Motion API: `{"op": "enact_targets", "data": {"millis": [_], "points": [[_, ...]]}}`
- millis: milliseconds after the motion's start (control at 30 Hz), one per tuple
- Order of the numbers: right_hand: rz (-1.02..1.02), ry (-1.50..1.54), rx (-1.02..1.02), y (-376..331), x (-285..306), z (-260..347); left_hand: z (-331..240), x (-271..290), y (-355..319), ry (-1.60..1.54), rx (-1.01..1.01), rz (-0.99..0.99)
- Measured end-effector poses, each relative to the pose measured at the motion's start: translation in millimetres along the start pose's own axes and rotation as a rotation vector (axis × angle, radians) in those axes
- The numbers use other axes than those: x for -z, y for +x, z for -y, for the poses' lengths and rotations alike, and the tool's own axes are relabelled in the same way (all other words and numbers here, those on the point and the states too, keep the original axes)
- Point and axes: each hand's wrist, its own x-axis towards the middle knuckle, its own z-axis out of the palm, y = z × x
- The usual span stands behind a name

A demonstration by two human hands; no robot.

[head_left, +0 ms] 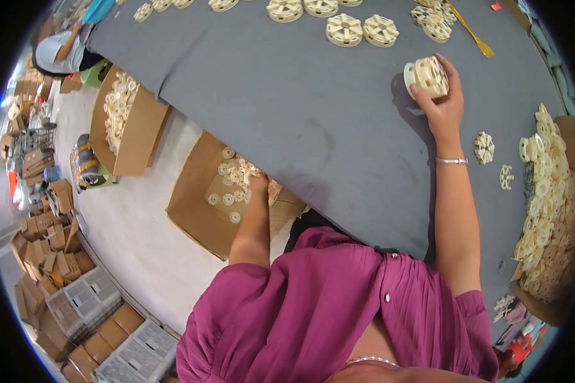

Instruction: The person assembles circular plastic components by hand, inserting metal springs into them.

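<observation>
Cream plastic is pretty much everything here. Right hand (442, 105) has its grip wrapped round a stack of spoked wheels (428, 76), fingers curled over the far side and thumb on the near side, and the stack is tipped on its edge on the grey felt-covered bench (287, 115). Left hand (259, 185) is down off the near-left edge of that bench, inside an open cardboard box (198, 210) on the floor, among loose cream discs (233, 179); can't tell if that grip is spread or closed. Further from the stack, two single wheels (484, 148) lie just to its near right, and past those a heaped box of wheels (546, 210). Paired wheels (362, 30) sit beyond the stack. Left of the bench is pale floor (134, 236), another box (124, 121) and stacked cartons (51, 242).
</observation>
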Motion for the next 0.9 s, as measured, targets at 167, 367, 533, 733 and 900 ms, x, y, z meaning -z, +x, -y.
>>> {"op": "enact_targets", "data": {"millis": [167, 367, 533, 733, 900], "points": [[0.239, -0.014, 0.126, -35.3, -20.8, 41.4, -182.8, 189.3, -96.3, -0.817, -0.392, -0.082], [0.672, 0.134, 0.524, -82.3, -121.1, 119.3, -285.5, 293.4, -281.1, -0.758, -0.735, 0.711], [0.605, -0.119, 0.487, -43.8, -88.2, 110.0, -227.2, 274.7, -202.0, -1.137, -0.519, 0.552], [-0.283, -0.621, -0.029, 57.6, 23.5, -28.0, -23.6, 120.9, -38.9, -0.766, 0.248, 0.368], [-0.309, -0.796, -0.065, 102.7, 29.1, -69.6, 8.7, 23.2, -24.9, -0.250, 0.262, 0.372]]}}
